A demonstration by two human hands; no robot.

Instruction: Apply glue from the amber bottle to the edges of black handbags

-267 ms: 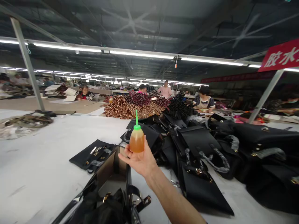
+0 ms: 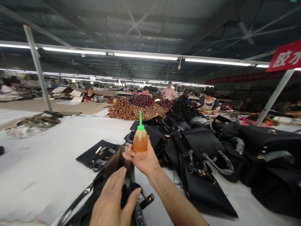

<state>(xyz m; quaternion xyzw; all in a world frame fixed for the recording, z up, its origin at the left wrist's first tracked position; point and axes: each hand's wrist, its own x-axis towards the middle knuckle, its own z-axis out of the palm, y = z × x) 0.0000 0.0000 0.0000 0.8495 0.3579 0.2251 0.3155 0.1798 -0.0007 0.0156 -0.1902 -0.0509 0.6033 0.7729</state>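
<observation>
My right hand [image 2: 145,161] reaches up from the lower right and holds a squeeze bottle [image 2: 140,142] upright. The bottle is clear, with amber liquid inside and a green cap drawn out to a long thin nozzle. My left hand [image 2: 113,201] is in the foreground, back toward me, fingers stretched and thumb apart, with nothing visible in it. It is over an open black handbag [image 2: 96,188] with a brownish lining and hides part of it; whether it touches the bag I cannot tell.
A flat black bag piece [image 2: 97,153] with metal fittings lies on the white table [image 2: 47,163]. Black handbags [image 2: 204,141] with plastic-wrapped handles are heaped at right. Behind rise bundled brown strips [image 2: 124,108]. A post [image 2: 37,67] stands at left; several people work farther back.
My left hand has come into view from below, over the open handbag. My right hand still holds the squeeze bottle. The whole view has shifted slightly.
</observation>
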